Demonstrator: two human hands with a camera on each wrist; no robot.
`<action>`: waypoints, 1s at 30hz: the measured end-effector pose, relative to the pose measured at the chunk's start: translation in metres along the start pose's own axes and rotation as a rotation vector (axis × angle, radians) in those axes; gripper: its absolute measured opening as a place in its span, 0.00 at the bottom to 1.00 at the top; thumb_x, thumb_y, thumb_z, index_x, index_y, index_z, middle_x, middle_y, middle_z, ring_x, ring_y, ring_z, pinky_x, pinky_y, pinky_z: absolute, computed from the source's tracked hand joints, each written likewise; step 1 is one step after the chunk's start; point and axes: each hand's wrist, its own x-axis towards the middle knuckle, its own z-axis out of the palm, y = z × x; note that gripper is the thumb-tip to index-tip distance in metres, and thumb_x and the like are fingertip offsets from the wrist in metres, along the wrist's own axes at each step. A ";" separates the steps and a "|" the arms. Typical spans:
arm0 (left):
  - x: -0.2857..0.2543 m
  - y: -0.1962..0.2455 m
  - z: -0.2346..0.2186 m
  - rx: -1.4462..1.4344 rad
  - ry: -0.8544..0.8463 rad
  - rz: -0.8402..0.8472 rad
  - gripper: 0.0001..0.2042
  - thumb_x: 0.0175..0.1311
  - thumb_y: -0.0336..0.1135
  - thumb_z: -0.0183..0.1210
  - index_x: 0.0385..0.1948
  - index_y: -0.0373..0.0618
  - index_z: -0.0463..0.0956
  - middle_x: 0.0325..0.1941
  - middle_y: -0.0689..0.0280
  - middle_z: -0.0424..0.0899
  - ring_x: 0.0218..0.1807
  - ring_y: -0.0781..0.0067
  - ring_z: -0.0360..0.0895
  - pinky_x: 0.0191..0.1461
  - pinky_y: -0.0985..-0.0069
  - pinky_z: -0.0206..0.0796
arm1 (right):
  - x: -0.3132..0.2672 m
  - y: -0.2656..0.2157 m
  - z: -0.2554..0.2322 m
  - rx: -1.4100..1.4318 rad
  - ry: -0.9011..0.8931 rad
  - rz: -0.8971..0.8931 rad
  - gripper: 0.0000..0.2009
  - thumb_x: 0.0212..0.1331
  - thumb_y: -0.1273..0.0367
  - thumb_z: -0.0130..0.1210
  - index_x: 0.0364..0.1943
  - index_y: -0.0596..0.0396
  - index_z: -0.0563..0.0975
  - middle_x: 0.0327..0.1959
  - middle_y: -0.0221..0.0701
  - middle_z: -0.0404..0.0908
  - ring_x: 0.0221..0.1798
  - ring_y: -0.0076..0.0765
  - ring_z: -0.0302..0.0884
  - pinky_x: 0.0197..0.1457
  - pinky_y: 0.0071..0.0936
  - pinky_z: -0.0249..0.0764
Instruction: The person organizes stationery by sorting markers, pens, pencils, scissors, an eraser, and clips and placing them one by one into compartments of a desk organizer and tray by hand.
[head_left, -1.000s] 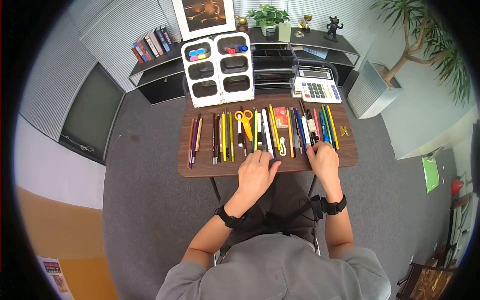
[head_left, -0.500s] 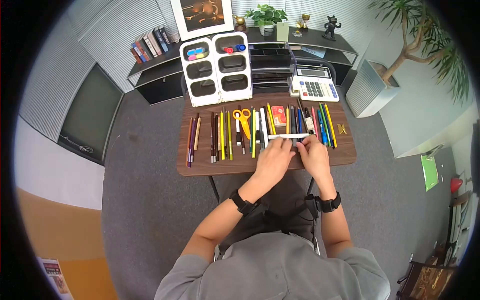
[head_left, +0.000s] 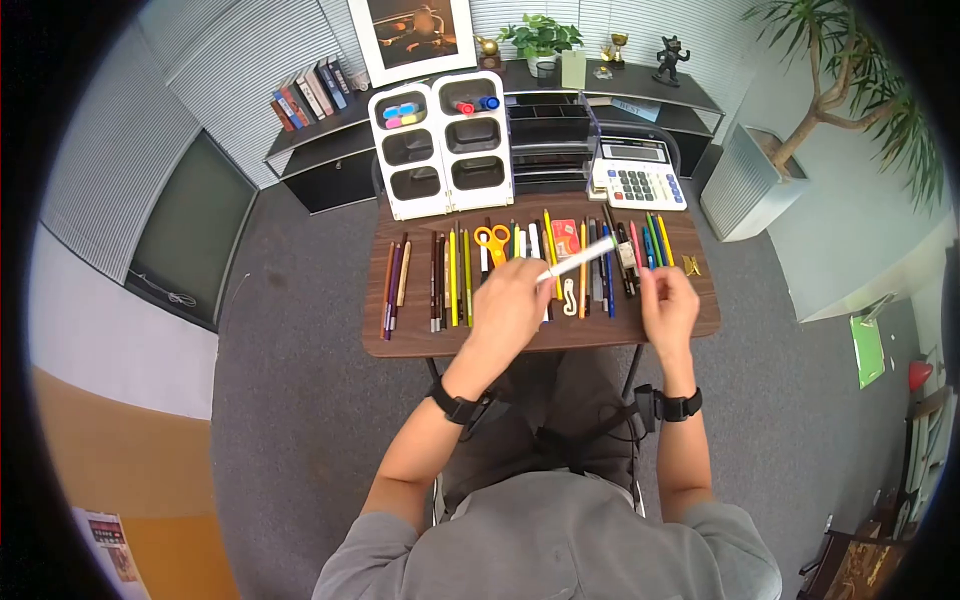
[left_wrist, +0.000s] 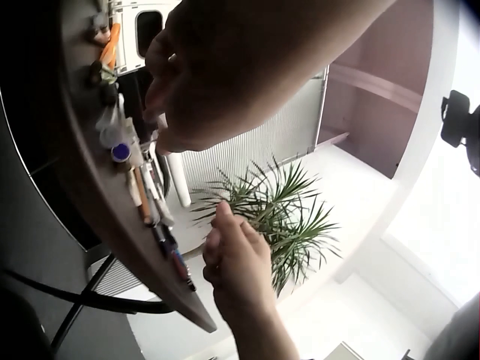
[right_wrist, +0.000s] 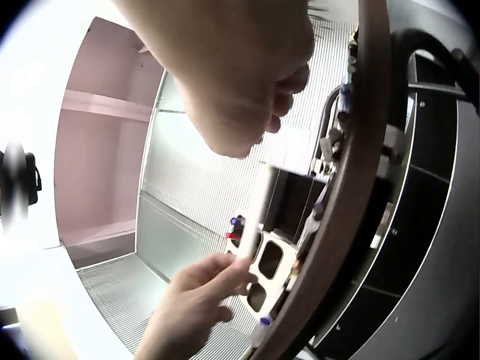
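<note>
A white marker [head_left: 582,260] with a green tip is pinched between the thumb and fingers of my left hand [head_left: 504,312]. It slants up and right over the row of pens; in the right wrist view the marker [right_wrist: 259,210] stands well off the tabletop. My right hand [head_left: 670,310] hovers at the front right of the table, fingers loosely bent with nothing in them. Beneath and around the hands lie pencils [head_left: 456,280], orange-handled scissors [head_left: 491,238], a red box [head_left: 565,236] and a small white curved piece [head_left: 570,298].
A white organiser [head_left: 444,150] with six compartments stands at the back left, markers [head_left: 401,112] in its upper two. Beside it are a dark tray rack [head_left: 548,140] and a calculator [head_left: 640,182]. Gold clips [head_left: 691,265] lie near the table's [head_left: 380,345] right edge.
The marker lay crosswise between both hands half a second ago; now the left hand alone holds it, raised and moved left. The right hand has let go and shifted right.
</note>
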 end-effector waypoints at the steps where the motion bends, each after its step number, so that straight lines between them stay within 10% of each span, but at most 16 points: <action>1: 0.000 -0.003 -0.012 -0.063 0.042 -0.056 0.08 0.60 0.32 0.66 0.37 0.41 0.81 0.35 0.58 0.82 0.37 0.54 0.81 0.40 0.63 0.74 | 0.003 0.008 -0.002 -0.044 0.045 -0.028 0.09 0.61 0.68 0.65 0.28 0.55 0.78 0.21 0.31 0.75 0.23 0.34 0.73 0.30 0.31 0.70; 5: 0.033 -0.034 -0.069 0.057 0.415 -0.024 0.08 0.61 0.31 0.67 0.39 0.40 0.83 0.31 0.59 0.83 0.29 0.65 0.80 0.36 0.71 0.73 | 0.005 0.027 -0.001 -0.310 0.071 -0.186 0.08 0.60 0.65 0.65 0.32 0.52 0.78 0.32 0.32 0.76 0.38 0.43 0.74 0.42 0.38 0.72; 13: 0.120 -0.082 -0.104 0.304 0.577 0.089 0.08 0.59 0.32 0.66 0.39 0.42 0.84 0.31 0.59 0.82 0.29 0.60 0.80 0.35 0.66 0.72 | -0.002 0.030 -0.001 -0.302 0.045 -0.200 0.10 0.58 0.67 0.66 0.38 0.55 0.77 0.43 0.39 0.75 0.48 0.51 0.69 0.54 0.43 0.67; 24: 0.185 -0.108 -0.058 0.476 0.318 0.095 0.04 0.58 0.30 0.62 0.31 0.39 0.81 0.35 0.54 0.82 0.40 0.50 0.83 0.41 0.57 0.77 | -0.004 0.034 0.000 -0.276 -0.011 -0.157 0.11 0.59 0.67 0.65 0.39 0.56 0.77 0.45 0.42 0.74 0.51 0.52 0.69 0.56 0.44 0.67; 30: 0.196 -0.108 -0.052 0.571 0.113 0.050 0.15 0.60 0.41 0.66 0.45 0.44 0.81 0.39 0.54 0.84 0.42 0.50 0.84 0.44 0.57 0.77 | -0.004 0.033 0.000 -0.272 -0.030 -0.153 0.11 0.59 0.66 0.65 0.39 0.57 0.78 0.45 0.42 0.73 0.51 0.53 0.69 0.56 0.44 0.67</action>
